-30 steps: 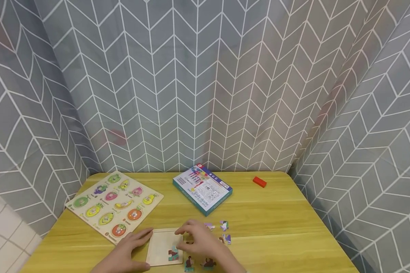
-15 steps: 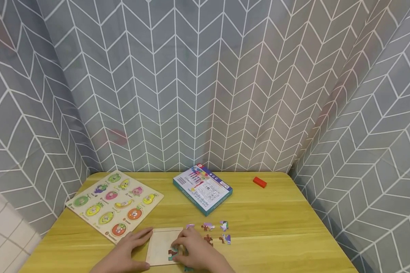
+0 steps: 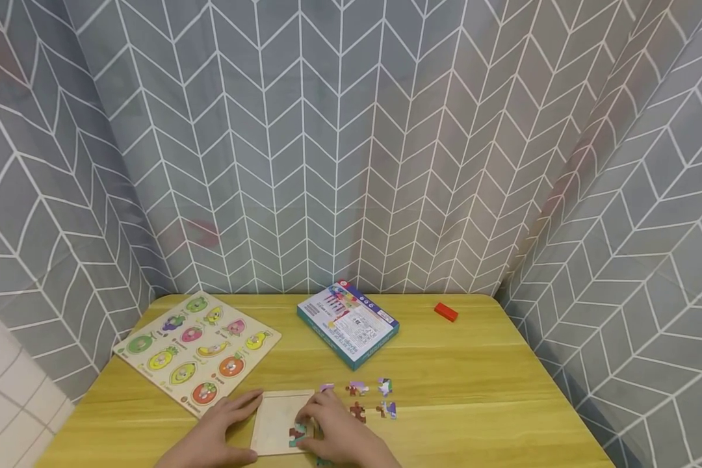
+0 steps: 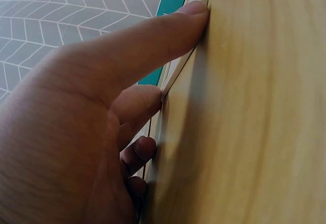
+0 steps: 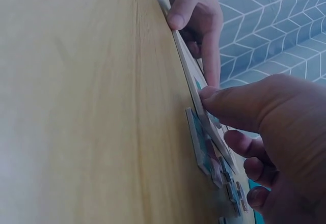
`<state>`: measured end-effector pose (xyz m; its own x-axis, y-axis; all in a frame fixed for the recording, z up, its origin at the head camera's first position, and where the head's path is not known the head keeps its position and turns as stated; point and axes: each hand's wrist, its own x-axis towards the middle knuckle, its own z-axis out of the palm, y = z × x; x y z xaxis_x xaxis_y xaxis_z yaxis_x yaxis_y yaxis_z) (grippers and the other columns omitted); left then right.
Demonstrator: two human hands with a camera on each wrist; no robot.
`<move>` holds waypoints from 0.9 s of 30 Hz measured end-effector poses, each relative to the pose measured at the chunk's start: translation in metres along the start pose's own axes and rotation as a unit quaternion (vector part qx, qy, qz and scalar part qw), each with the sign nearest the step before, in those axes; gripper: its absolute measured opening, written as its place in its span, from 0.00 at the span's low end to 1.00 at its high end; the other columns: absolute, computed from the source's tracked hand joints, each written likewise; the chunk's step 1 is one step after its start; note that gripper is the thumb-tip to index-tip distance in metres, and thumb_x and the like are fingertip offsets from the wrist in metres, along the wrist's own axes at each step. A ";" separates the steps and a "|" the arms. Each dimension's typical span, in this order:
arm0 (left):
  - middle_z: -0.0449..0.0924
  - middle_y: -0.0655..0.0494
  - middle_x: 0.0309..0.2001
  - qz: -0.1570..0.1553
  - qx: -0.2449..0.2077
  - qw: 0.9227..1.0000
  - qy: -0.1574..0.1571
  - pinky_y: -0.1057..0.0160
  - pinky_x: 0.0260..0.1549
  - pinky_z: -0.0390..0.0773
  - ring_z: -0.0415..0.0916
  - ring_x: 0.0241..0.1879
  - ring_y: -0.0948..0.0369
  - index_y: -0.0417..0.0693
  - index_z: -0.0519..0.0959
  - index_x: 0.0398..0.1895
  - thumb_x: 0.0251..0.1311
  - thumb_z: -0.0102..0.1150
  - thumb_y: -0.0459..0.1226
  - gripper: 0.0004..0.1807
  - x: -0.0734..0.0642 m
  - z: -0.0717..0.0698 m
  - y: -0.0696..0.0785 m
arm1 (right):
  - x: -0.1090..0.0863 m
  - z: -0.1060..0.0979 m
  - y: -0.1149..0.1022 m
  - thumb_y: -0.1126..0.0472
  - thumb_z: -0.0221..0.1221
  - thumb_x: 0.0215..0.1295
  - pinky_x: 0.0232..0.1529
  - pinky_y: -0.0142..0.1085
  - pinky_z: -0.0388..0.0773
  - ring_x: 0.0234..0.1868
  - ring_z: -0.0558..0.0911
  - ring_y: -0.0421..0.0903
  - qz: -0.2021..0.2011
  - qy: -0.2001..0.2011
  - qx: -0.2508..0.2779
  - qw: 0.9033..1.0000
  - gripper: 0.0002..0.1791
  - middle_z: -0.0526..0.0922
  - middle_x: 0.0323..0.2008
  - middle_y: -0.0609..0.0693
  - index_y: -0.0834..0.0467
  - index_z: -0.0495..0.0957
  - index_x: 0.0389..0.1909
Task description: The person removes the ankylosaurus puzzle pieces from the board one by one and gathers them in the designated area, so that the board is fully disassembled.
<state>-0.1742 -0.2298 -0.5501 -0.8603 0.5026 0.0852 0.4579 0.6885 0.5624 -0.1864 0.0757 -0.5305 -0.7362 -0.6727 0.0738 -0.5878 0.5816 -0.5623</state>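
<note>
A shallow square wooden puzzle tray (image 3: 273, 416) lies near the front of the table. My left hand (image 3: 218, 430) grips its left side, with the thumb at the near corner and the fingers towards the far corner. In the left wrist view the thumb (image 4: 173, 30) touches the tray's edge. My right hand (image 3: 340, 429) is over the tray's right side, pinching a teal jigsaw piece largely hidden by the fingers. A brown-and-teal jigsaw piece (image 3: 295, 433) lies in the tray beside its fingertips. In the right wrist view the right thumb (image 5: 229, 102) presses down at the tray's edge.
Several loose jigsaw pieces (image 3: 358, 411) lie right of the tray, some partly under the right hand. A fruit peg board (image 3: 195, 348) lies at the left. A puzzle box (image 3: 348, 324) and a red block (image 3: 446, 312) are farther back, before a patterned curtain (image 3: 351, 162).
My right hand has come down and nearer onto the tray's lower right part, uncovering loose pieces behind it. In the last half second it barely shifts. The left hand keeps its place.
</note>
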 end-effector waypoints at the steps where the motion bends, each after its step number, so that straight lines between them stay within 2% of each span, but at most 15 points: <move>1: 0.67 0.50 0.79 0.000 0.001 1.000 0.001 0.48 0.60 0.76 0.68 0.68 0.43 0.48 0.70 0.79 0.57 0.76 0.59 0.50 0.000 0.000 0.000 | 0.000 0.000 0.000 0.47 0.69 0.72 0.53 0.28 0.75 0.52 0.69 0.31 0.000 0.002 -0.002 1.000 0.14 0.78 0.50 0.34 0.47 0.85 0.53; 10: 0.68 0.51 0.78 0.005 0.006 1.000 0.006 0.49 0.60 0.76 0.69 0.67 0.46 0.48 0.70 0.79 0.56 0.76 0.59 0.50 0.000 0.000 0.001 | -0.001 -0.003 -0.002 0.48 0.72 0.68 0.53 0.30 0.76 0.47 0.72 0.29 0.003 0.014 -0.014 1.000 0.16 0.79 0.47 0.32 0.46 0.85 0.53; 16: 0.68 0.50 0.79 0.006 0.012 1.000 0.007 0.48 0.60 0.76 0.69 0.67 0.45 0.48 0.70 0.79 0.56 0.76 0.60 0.50 0.000 0.000 0.000 | -0.002 -0.003 -0.002 0.49 0.73 0.68 0.52 0.29 0.76 0.48 0.74 0.29 -0.017 0.019 -0.023 0.999 0.16 0.80 0.46 0.31 0.47 0.85 0.53; 22: 0.68 0.50 0.79 -0.002 -0.002 1.000 0.004 0.51 0.60 0.76 0.68 0.68 0.49 0.49 0.70 0.79 0.56 0.76 0.58 0.50 0.000 0.000 0.000 | -0.002 -0.004 -0.001 0.50 0.73 0.67 0.50 0.27 0.76 0.46 0.74 0.29 -0.032 0.023 -0.024 0.999 0.17 0.81 0.45 0.33 0.49 0.84 0.52; 27: 0.68 0.50 0.78 -0.001 -0.003 1.000 0.003 0.53 0.59 0.76 0.68 0.67 0.52 0.49 0.70 0.79 0.56 0.76 0.58 0.50 0.000 -0.001 0.001 | -0.002 -0.003 -0.001 0.49 0.74 0.66 0.50 0.27 0.76 0.45 0.73 0.28 -0.012 0.013 -0.016 1.000 0.17 0.80 0.43 0.31 0.48 0.85 0.52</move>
<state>-0.1735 -0.2298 -0.5492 -0.8626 0.4979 0.0891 0.4549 0.6866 0.5671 -0.1853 0.0779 -0.5272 -0.7296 -0.6752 0.1089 -0.6159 0.5794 -0.5338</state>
